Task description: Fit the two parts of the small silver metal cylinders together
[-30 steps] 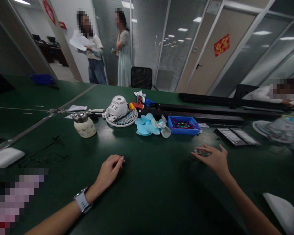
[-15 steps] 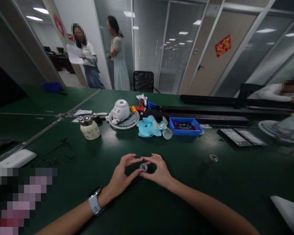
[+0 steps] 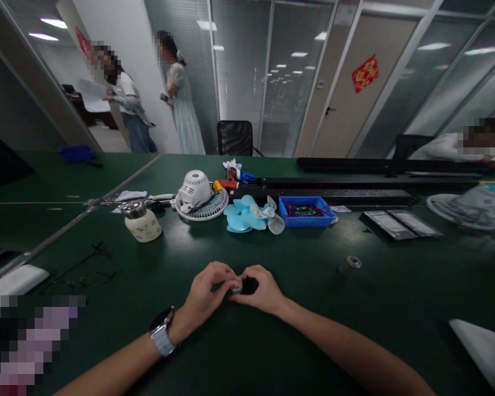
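Note:
A small round grey metal part is between my two hands, low over the green table, partly covered by fingers. My left hand, with a watch on its wrist, pinches the part's upper left side with thumb and fingertips. My right hand curls around it from the right, thumb and fingertips against its side. Another small metal cylinder stands on the table to the right of my hands.
Beyond my hands are a cream jar, a white fan, blue fan blades, a blue tray of wires and black rails. Glasses lie left. Two people stand behind the table; another sits at right.
My left fingers have closed in over the top of the metal part, hiding more of it. The view has shifted slightly, and the two standing people appear further left.

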{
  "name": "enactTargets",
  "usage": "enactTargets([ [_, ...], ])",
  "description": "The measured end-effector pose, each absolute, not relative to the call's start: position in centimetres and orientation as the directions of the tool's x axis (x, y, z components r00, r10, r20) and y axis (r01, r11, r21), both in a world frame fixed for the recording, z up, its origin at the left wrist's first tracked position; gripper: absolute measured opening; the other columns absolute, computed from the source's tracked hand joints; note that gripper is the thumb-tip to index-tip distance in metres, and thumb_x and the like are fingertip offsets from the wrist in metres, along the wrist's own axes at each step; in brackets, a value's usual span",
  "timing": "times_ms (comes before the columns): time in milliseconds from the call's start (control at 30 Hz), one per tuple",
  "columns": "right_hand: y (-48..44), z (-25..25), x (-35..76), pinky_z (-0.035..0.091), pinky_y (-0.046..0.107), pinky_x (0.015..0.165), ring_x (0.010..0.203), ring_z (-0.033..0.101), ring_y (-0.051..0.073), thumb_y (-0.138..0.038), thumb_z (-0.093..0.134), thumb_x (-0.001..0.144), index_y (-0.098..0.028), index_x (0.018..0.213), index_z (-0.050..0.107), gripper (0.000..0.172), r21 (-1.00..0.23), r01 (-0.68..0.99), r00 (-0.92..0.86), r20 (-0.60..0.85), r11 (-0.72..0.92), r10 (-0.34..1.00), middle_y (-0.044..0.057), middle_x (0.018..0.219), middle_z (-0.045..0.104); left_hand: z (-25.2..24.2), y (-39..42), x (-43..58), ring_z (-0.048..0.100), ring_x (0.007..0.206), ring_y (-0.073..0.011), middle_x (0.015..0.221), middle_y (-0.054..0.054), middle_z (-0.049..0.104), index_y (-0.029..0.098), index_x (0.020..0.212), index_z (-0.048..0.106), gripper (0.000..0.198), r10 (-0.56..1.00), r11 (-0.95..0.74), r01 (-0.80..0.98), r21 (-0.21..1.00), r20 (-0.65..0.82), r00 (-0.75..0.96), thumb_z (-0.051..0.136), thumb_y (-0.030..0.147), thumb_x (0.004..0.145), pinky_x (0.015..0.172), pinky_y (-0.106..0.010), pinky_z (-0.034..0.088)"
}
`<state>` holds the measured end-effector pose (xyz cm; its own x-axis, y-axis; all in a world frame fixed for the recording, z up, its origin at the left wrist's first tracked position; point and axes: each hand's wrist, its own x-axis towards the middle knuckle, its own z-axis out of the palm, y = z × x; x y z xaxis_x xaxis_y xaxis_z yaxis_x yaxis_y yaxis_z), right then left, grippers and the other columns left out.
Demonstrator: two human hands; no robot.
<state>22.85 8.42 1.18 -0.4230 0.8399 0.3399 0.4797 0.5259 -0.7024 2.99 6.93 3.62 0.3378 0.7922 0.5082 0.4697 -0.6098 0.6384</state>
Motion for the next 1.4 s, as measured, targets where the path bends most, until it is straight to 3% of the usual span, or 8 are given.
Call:
enactTargets([
  [233, 8.3, 1.4, 22.7, 0.045, 0.031, 0.075, 0.077, 0.061, 0.017, -0.054, 0.078, 0.065, -0.022, 0.081, 0.063, 0.039, -0.706, 0.477, -0.428, 0.333, 0.523, 0.840, -0.001, 0.081, 0.067, 2.2, 7.0, -0.2, 0.070, 0.086, -0.0203, 0.085, -0.004, 0.073, 0.021, 0.091, 0.058, 0.016, 0.896, -0.425, 0.572, 0.702, 0.416, 0.155, 0.065, 0.033, 0.083, 0.079, -0.034, 0.054],
  [367, 8.4, 1.3, 22.8, 0.045, 0.032, 0.076, 0.078, 0.061, 0.016, -0.052, 0.079, 0.065, -0.021, 0.081, 0.062, 0.039, -0.716, 0.471, -0.428, 0.326, 0.516, 0.843, 0.000, 0.084, 0.067, 0.6, 6.9, -1.0, 0.072, 0.082, -0.0182, 0.085, 0.000, 0.073, 0.023, 0.094, 0.051, 0.019, 0.935, -0.352, 0.539, 0.766, 0.257, 0.245, 0.064, 0.031, 0.083, 0.077, -0.032, 0.056],
  [533, 8.2, 1.4, 22.6, 0.045, 0.034, 0.079, 0.081, 0.063, 0.018, -0.049, 0.078, 0.066, -0.022, 0.084, 0.061, 0.036, -0.700, 0.485, -0.433, 0.329, 0.525, 0.839, 0.001, 0.086, 0.068, 0.2, 6.7, -0.9, 0.071, 0.092, -0.0196, 0.094, -0.002, 0.074, 0.024, 0.110, 0.049, 0.029, 0.925, -0.366, 0.534, 0.762, 0.238, 0.296, 0.062, 0.031, 0.085, 0.087, -0.038, 0.054],
  [767, 8.3, 3.2, 24.9, 0.031, 0.048, 0.104, 0.107, 0.059, 0.026, -0.046, 0.076, 0.066, -0.023, 0.086, 0.064, 0.032, -0.492, 0.638, -0.424, 0.419, 0.593, 0.803, 0.004, 0.102, 0.069, 0.7, 6.8, -1.3, 0.069, 0.099, -0.0216, 0.107, -0.007, 0.072, 0.023, 0.119, 0.044, 0.031, 0.966, -0.259, 0.530, 0.808, 0.212, 0.149, 0.049, 0.039, 0.093, 0.087, -0.039, 0.053],
  [1000, 10.6, 5.5, 35.1, 0.022, 0.055, 0.108, 0.125, 0.045, 0.033, -0.050, 0.066, 0.074, -0.022, 0.085, 0.073, 0.030, -0.077, 0.962, -0.218, 0.364, 0.262, 0.906, 0.010, 0.116, 0.065, 0.6, 7.0, -1.6, 0.068, 0.098, -0.0228, 0.103, -0.007, 0.073, 0.021, 0.115, 0.048, 0.034, 0.982, -0.187, 0.515, 0.836, 0.153, 0.109, 0.047, 0.047, 0.092, 0.083, -0.037, 0.053],
  [1167, 12.1, 6.2, 41.4, 0.018, 0.057, 0.107, 0.129, 0.039, 0.036, -0.054, 0.059, 0.078, -0.019, 0.090, 0.076, 0.040, 0.163, 0.979, 0.074, 0.268, -0.121, 0.961, 0.015, 0.121, 0.062, 0.8, 7.2, -1.4, 0.068, 0.095, -0.0226, 0.101, -0.007, 0.073, 0.021, 0.113, 0.050, 0.036, 0.986, -0.165, 0.513, 0.842, 0.133, 0.098, 0.045, 0.050, 0.092, 0.083, -0.036, 0.052],
  [1300, 12.3, 6.6, 42.7, 0.020, 0.058, 0.105, 0.128, 0.041, 0.038, -0.047, 0.060, 0.080, -0.015, 0.095, 0.074, 0.038, 0.184, 0.960, 0.158, 0.274, -0.213, 0.949, 0.018, 0.123, 0.060, 0.9, 7.2, -1.4, 0.067, 0.094, -0.0214, 0.099, -0.006, 0.073, 0.021, 0.112, 0.052, 0.036, 0.988, -0.157, 0.490, 0.857, 0.139, 0.072, 0.037, 0.050, 0.095, 0.084, -0.036, 0.051],
  [1400, 11.1, 7.6, 39.3, 0.019, 0.060, 0.107, 0.130, 0.039, 0.038, -0.040, 0.060, 0.082, -0.014, 0.117, 0.066, 0.043, 0.070, 0.995, 0.043, 0.408, -0.078, 0.912, 0.019, 0.133, 0.054, 0.7, 7.1, -1.4, 0.067, 0.093, -0.0204, 0.098, -0.006, 0.072, 0.021, 0.111, 0.053, 0.038, 0.989, -0.150, 0.454, 0.878, 0.138, 0.060, 0.032, 0.050, 0.096, 0.083, -0.035, 0.051],
])
